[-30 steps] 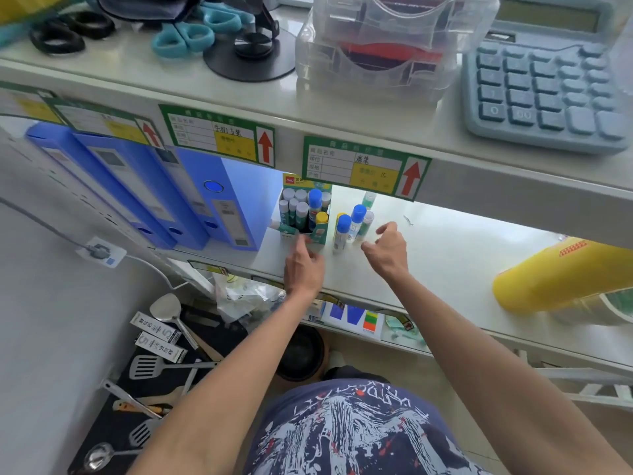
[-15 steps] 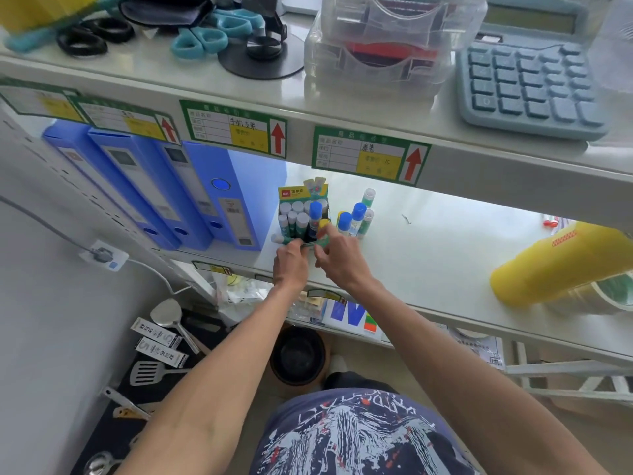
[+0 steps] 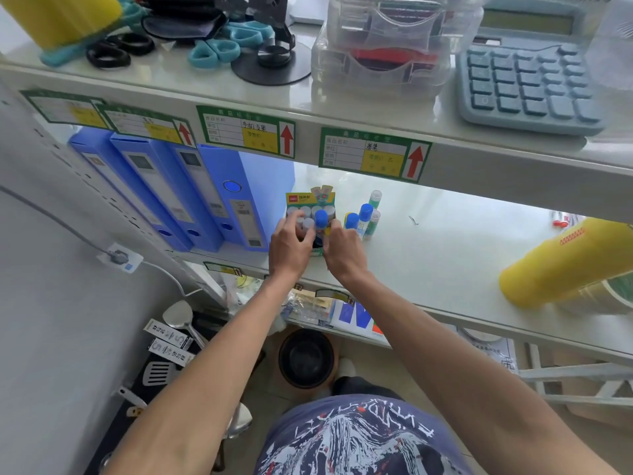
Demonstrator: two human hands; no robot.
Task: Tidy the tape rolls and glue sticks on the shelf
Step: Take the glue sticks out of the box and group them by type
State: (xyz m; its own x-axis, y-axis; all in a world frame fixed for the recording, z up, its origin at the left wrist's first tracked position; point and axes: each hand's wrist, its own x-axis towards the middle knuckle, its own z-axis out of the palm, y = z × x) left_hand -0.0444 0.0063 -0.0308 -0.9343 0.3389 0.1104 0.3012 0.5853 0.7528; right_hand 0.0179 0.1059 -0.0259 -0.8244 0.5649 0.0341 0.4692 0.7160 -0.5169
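Currently my left hand (image 3: pixel 289 246) and right hand (image 3: pixel 342 252) are closed around the front of the glue-stick box (image 3: pixel 310 214) on the middle shelf (image 3: pixel 445 255), beside one of four blue binders (image 3: pixel 239 200). Too hard a push could tip the box into the four loose glue sticks (image 3: pixel 364 217) just right of it; the yellow tape stack (image 3: pixel 561 265) lies well apart, roll count indeterminable.

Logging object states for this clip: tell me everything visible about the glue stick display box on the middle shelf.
The glue stick display box is a small, seemingly cardboard carton with a green and yellow printed back panel standing upright. It sits on the white middle shelf, just right of the blue binders. Upright sticks fill it, mostly grey-white caps plus one blue cap. The left hand and right hand close around its front, hiding the lower part.
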